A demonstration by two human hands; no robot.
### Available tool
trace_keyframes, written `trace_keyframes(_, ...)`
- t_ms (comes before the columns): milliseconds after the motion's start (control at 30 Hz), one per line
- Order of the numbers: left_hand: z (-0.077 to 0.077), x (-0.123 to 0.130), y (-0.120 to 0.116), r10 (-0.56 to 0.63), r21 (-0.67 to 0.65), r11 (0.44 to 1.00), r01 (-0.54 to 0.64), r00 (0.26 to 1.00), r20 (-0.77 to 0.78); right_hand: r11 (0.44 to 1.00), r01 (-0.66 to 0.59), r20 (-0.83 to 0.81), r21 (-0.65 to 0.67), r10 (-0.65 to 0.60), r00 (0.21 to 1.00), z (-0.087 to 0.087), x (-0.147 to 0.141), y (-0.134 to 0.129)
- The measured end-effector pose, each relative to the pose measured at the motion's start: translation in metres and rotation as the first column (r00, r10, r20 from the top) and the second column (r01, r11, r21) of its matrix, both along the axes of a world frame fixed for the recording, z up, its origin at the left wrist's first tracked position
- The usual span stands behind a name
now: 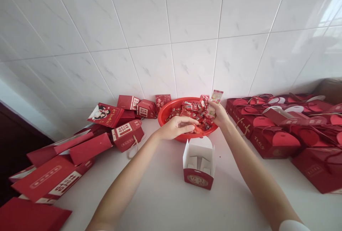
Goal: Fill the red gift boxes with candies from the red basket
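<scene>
A red plastic basket (167, 112) full of red-wrapped sweets (192, 107) stands against the wall. My right hand (219, 112) is at its right side, closed on a pale wrapped packet (217, 97) with a red edge. Over the front left of the basket is my left hand (180, 127), its fingers stretched out and apart, with nothing visible in it. An open red box (199, 178) with a white inside stands in front of the basket; white folded flaps show at its bottom and no sweets can be seen in it.
Red boxes, some tipped or flattened (91, 149), lie along the left side, one with a string handle (127, 135). On the right, rows of closed red boxes (275, 142) fill the white table (165, 195). A tiled wall (149, 13) rises behind.
</scene>
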State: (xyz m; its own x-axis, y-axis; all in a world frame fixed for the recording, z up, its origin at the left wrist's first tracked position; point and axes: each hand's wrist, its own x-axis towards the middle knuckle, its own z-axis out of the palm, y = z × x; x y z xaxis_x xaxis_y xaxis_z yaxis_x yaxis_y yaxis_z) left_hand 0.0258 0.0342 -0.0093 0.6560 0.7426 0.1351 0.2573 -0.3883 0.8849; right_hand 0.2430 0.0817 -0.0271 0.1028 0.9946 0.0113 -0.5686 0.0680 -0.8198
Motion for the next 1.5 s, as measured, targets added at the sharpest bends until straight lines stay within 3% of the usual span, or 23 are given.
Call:
trace_keyframes(133,0.008,-0.015,-0.03,0.013,0.182,0.983,0.003,0.996,-0.086,0.998,-0.067,0.084,0.017,0.065,0.994,0.014,-0.001,-0.026)
trace_keyframes(267,0.011,-0.022,-0.054,0.109,0.258,0.965,-0.045,0.965,-0.239,0.96,-0.27,0.342,0.08,0.228,0.912,0.026,-0.002,-0.06)
trace_keyframes(367,0.008,-0.02,-0.067,0.13,0.206,0.977,-0.057,0.922,-0.365,0.886,-0.447,0.587,0.119,0.301,0.752,0.035,0.001,-0.085)
trace_keyframes(500,0.004,-0.019,-0.072,0.087,0.114,0.993,-0.036,0.874,-0.477,0.743,-0.668,0.85,0.045,0.323,0.416,0.044,0.01,-0.108)
trace_keyframes(567,0.002,-0.02,-0.072,0.07,0.078,0.996,-0.034,0.845,-0.529,0.708,-0.706,0.908,0.016,0.285,0.306,0.046,0.013,-0.113)
trace_keyframes(633,0.0,-0.021,-0.072,0.07,0.062,0.997,-0.042,0.813,-0.578,0.703,-0.712,0.938,0.003,0.245,0.246,0.046,0.014,-0.115)
trace_keyframes(800,-0.001,-0.02,-0.071,0.034,0.042,0.999,-0.013,0.826,-0.562,0.691,-0.723,0.958,0.024,0.19,0.213,0.045,0.015,-0.115)
trace_keyframes(900,-0.001,-0.019,-0.071,-0.018,0.017,0.999,0.032,0.854,-0.52,0.672,-0.741,0.971,-0.014,0.187,0.152,0.041,0.011,-0.114)
trace_keyframes(967,-0.002,-0.02,-0.071,-0.038,0.017,0.998,0.054,0.867,-0.497,0.691,-0.722,0.979,-0.023,0.161,0.123,0.038,0.007,-0.114)
trace_keyframes(1067,-0.003,-0.02,-0.071,0.008,0.039,0.999,0.014,0.861,-0.508,0.785,-0.619,0.983,0.032,0.087,0.162,0.035,0.001,-0.115)
trace_keyframes(1133,-0.003,-0.021,-0.072,0.026,0.044,0.999,-0.003,0.851,-0.524,0.844,-0.532,0.962,0.067,0.088,0.26,0.037,0.0,-0.118)
trace_keyframes(1200,-0.003,-0.021,-0.072,0.024,0.049,0.999,0.002,0.847,-0.531,0.884,-0.465,0.9,0.047,0.164,0.403,0.041,-0.001,-0.121)
trace_keyframes(1267,-0.004,-0.022,-0.072,0.012,0.058,0.998,0.022,0.846,-0.533,0.891,-0.453,0.805,-0.004,0.272,0.528,0.044,0.0,-0.124)
trace_keyframes(1333,-0.005,-0.022,-0.072,0.008,0.08,0.996,0.038,0.859,-0.512,0.884,-0.467,0.727,-0.018,0.332,0.6,0.046,-0.001,-0.125)
trace_keyframes(1400,-0.006,-0.021,-0.072,0.042,0.114,0.993,0.01,0.894,-0.445,0.882,-0.471,0.696,0.015,0.328,0.638,0.046,-0.003,-0.123)
trace_keyframes(1500,-0.006,-0.017,-0.073,0.186,0.145,0.977,-0.158,0.961,-0.204,0.871,-0.486,0.687,0.077,0.307,0.659,0.044,-0.007,-0.122)
